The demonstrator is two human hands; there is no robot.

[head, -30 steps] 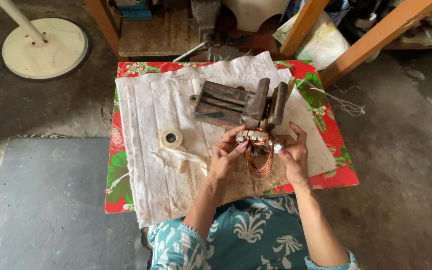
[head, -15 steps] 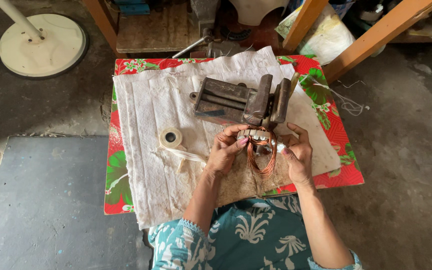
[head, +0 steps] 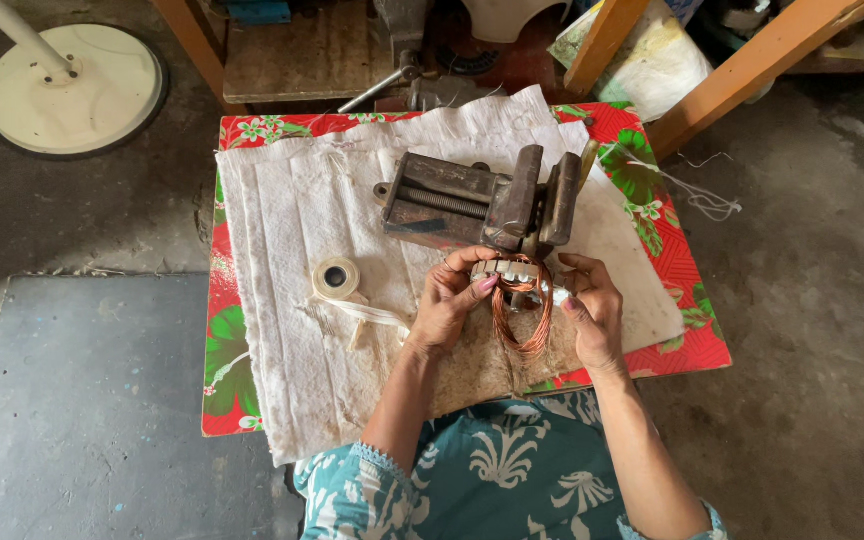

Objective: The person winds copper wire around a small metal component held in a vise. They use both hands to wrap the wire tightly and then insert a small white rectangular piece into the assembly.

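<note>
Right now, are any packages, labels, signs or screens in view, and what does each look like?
Plastic bag: behind the table, between two slanted wooden beams; crumpled, whitish with yellow and green patches.
No clear labels, signs or screens elsewhere; the blue item at the top edge is too cropped to tell.

You have a small pale metal core (head: 508,270) with a loop of copper wire (head: 520,318) hanging from it, just right of frame centre, directly below the jaws of the rusty brown bench vise (head: 482,200).
</note>
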